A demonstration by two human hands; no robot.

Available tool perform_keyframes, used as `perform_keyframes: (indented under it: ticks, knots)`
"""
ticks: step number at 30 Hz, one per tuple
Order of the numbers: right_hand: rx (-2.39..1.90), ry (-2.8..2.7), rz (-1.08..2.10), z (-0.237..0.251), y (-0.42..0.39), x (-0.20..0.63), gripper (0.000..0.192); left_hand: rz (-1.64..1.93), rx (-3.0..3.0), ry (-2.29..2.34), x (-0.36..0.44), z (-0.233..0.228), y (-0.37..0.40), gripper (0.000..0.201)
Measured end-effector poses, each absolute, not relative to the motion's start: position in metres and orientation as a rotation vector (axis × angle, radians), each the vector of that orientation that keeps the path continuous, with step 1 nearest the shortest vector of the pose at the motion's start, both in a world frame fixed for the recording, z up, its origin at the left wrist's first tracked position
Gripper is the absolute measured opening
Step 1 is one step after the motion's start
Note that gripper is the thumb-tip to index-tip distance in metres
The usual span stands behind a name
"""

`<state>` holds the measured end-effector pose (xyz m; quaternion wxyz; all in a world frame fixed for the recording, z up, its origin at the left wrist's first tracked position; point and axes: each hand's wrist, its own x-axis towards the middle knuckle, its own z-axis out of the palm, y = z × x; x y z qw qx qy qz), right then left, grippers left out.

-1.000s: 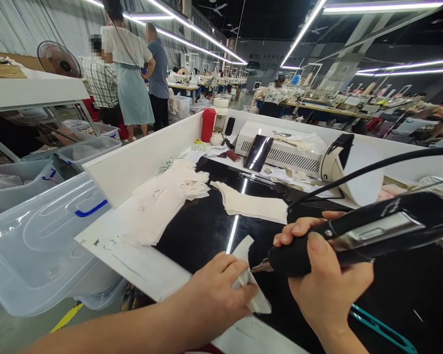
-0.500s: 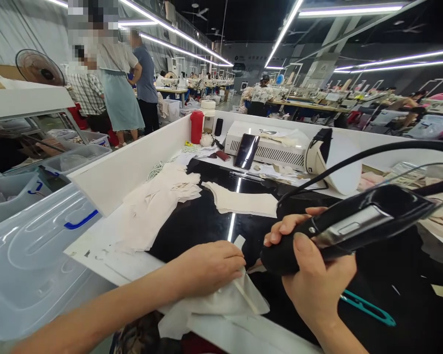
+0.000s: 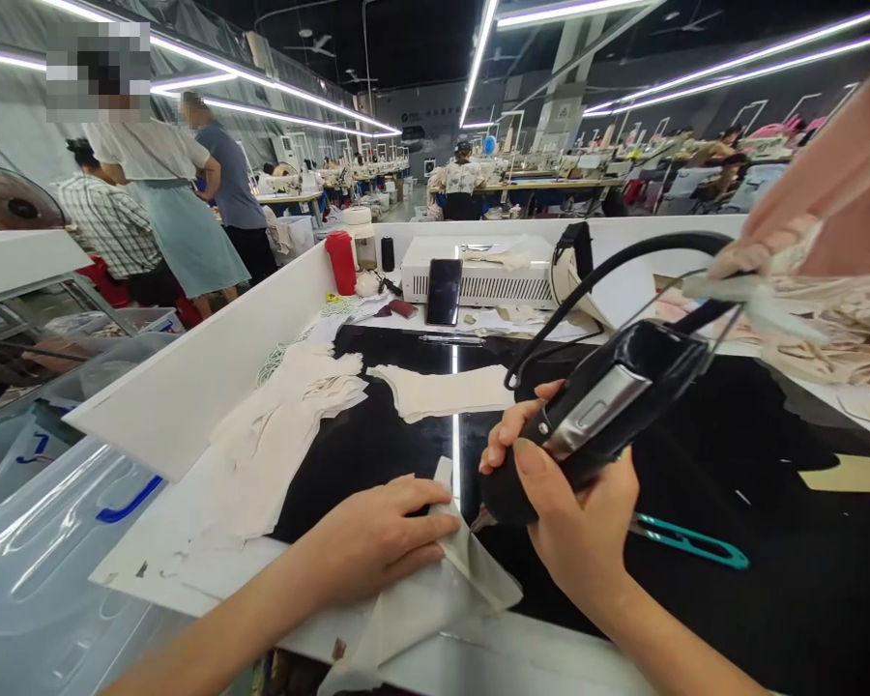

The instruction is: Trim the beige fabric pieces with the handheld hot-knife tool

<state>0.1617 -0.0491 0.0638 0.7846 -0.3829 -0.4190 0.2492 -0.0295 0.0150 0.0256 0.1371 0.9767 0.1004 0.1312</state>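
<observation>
My left hand [image 3: 395, 530] lies with fingers stretched out, pressing on a sheer cream fabric piece [image 3: 420, 611] at the near table edge. My right hand [image 3: 584, 512] is wrapped around a black corded handheld tool [image 3: 616, 387] with a silver switch plate. The tool's rounded near end is beside the left fingertips; its working tip is mostly hidden. Teal thread snips [image 3: 696, 541] lie just right of my right wrist. Beyond my hands lies a small stack of cut cream pieces [image 3: 449, 389]. A larger pile of cream pieces [image 3: 282, 425] is to the left.
A black cable [image 3: 609, 251] arches from the tool. At the back stand a white vented box [image 3: 478, 271], a phone [image 3: 444, 292] and a red bottle [image 3: 341, 263]. A blurred pinkish shape [image 3: 841, 184] hangs at upper right above piled fabric. White side panels [image 3: 217, 358] border the table.
The view has turned to the right. My left fingers now lie flatter on the fabric. The tool tilts more steeply in my right hand, and the blurred pinkish shape has come in at upper right.
</observation>
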Motion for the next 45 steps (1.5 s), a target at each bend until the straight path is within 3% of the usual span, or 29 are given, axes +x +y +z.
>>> perform_keyframes:
  ticks: [35,45]
  knots:
    - [-0.811,-0.9,0.485,0.061,-0.023,0.16,0.024,0.368,2.767,0.387,-0.028,0.017,0.011,0.031]
    - [-0.835,-0.917,0.49,0.06,-0.014,0.159,0.035,0.316,2.722,0.423,-0.029,0.024,0.012,0.032]
